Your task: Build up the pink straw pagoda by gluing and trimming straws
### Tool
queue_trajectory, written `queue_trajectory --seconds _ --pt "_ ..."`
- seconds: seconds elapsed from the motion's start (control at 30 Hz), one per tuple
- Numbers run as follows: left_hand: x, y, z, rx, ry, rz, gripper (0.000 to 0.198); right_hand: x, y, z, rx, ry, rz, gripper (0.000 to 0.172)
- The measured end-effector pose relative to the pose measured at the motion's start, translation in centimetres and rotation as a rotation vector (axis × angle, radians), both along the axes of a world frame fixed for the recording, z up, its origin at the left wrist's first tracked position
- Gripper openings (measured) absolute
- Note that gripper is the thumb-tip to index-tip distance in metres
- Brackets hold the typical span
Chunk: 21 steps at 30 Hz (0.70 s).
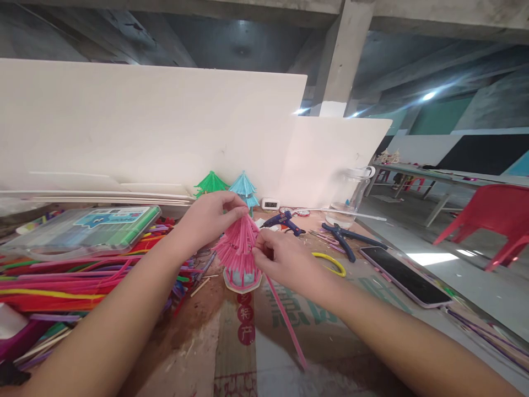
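Pink model: fuzzy, matt strips. Phone near right edge of desk: smooth, glossy screen. Storage case: clear, glossy plastic.

A pink tiered model at centre, pale blue showing low down — and a pink strip at its near right. Far side: a green model and a light blue model. Left, stems in pink, red, yellow and purple. Right, dark blue pliers and a yellow ring. Near, cardboard printed with green characters — and dark red discs.
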State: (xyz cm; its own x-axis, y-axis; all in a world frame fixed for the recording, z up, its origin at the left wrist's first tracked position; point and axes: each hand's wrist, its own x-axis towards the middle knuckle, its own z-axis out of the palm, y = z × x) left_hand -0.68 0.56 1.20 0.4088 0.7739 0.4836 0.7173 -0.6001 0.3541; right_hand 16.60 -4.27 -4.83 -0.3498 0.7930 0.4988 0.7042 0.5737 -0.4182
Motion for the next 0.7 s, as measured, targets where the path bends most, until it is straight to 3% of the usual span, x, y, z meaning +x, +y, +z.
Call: queue_trajectory --seconds 0.27,0.5,0.7 --pt "-0.1 -0.1 0.0 0.001 -0.007 -0.004 0.025 -0.1 0.2 -0.2 0.034 -0.012 -0.021 0.014" --pt "-0.2 0.2 0.0 -0.020 -0.010 -0.023 0.026 -0.3 -0.4 0.2 0.080 -0.159 -0.115 0.012" --pt "-0.5 0.5 0.0 -0.036 -0.018 -0.018 0.027 0.8 -1.1 2.5 -0.136 -0.225 -0.078 0.033"
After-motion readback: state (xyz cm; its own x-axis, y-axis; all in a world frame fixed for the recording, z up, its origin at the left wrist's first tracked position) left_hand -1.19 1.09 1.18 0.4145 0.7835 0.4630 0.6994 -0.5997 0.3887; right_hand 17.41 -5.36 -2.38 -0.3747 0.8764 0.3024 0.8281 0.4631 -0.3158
